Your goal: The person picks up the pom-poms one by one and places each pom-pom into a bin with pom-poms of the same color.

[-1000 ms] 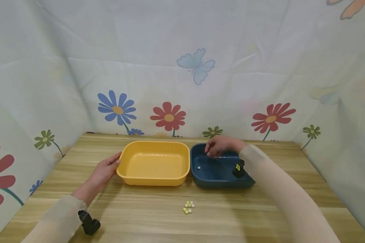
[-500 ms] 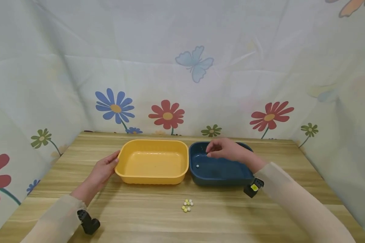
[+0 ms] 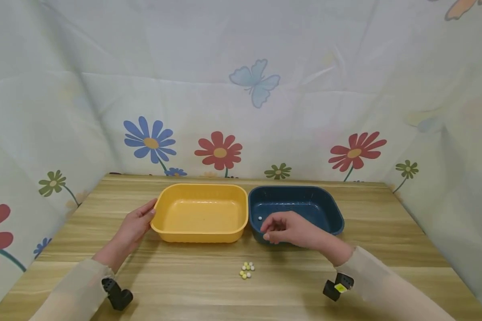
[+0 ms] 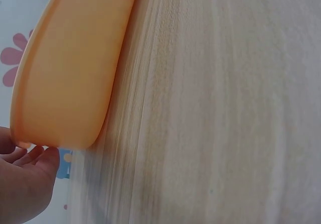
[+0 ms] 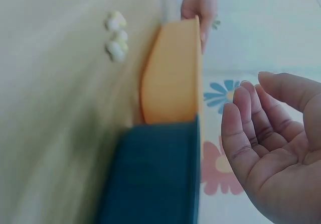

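A: Status on the hands?

B: Right hand (image 3: pixel 291 232) hangs over the near rim of the blue tub (image 3: pixel 333 214), fingers loosely curled, nothing in them; the right wrist view shows an empty cupped palm (image 5: pixel 271 148). Left hand (image 3: pixel 134 225) rests flat against the yellow tub (image 3: pixel 201 214) at its 9 o'clock wall, fingers straight, touching the rim, not wrapped round it.

A: Where's the small stuff?

B: Cluster of pellets (image 3: pixel 247 270), white and yellow-green, on the wooden table (image 3: pixel 385 249) at 6 o'clock of the gap between the tubs, and about 7 o'clock from the right hand, near but apart. One single white pellet (image 3: pixel 259 218) lies inside the blue tub, by its left wall.

A: Handling?

B: My read: tiny, light, hard, roundish, so they'll roll and skid on the smooth tabletop. Probably not fragile. Pinch one at a time between thumb and forefinger tip, coming down from above; a sideways approach would likely scatter the cluster. The ones in the middle touch their neighbours, so outer ones look easier first.

A: Tubs?

B: Thin moulded plastic, likely light and prone to sliding. They sit side by side, walls touching or nearly so.
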